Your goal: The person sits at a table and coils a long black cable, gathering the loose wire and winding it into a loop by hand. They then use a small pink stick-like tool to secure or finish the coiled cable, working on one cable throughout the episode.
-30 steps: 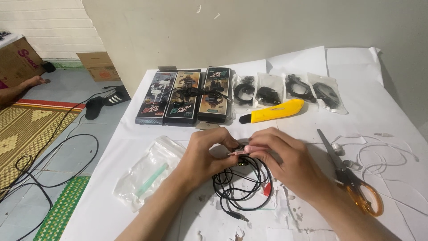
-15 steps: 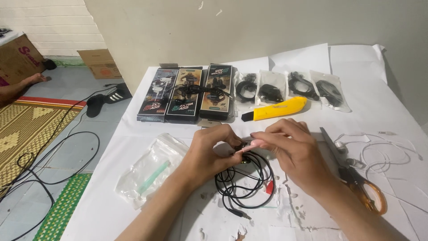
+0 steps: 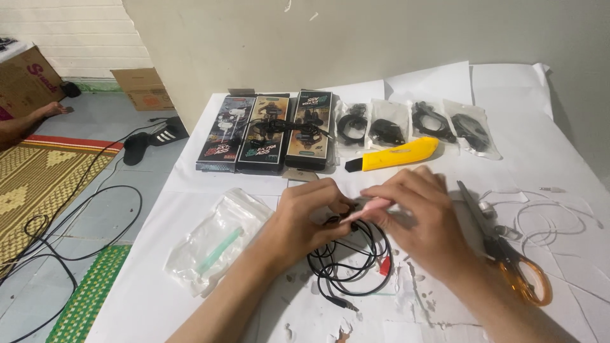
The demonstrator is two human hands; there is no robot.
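My left hand [image 3: 308,219] and my right hand [image 3: 416,219] meet over the middle of the white paper-covered table [image 3: 553,152]. Both pinch the top of a coiled black earphone cable [image 3: 349,263] that lies below them. The cable has a red part and a jack plug at its lower end. What sits exactly between my fingertips is hidden by the fingers.
Scissors with orange handles [image 3: 508,257] lie right of my right hand, next to loose white earphones [image 3: 540,219]. A yellow utility knife [image 3: 397,154], three boxed earphone packs [image 3: 264,130] and several bagged black cables [image 3: 419,124] line the back. Clear plastic bags [image 3: 216,241] lie left.
Both hands stay on the cable's top. My right hand has shifted slightly over it; the coil lies in about the same place.
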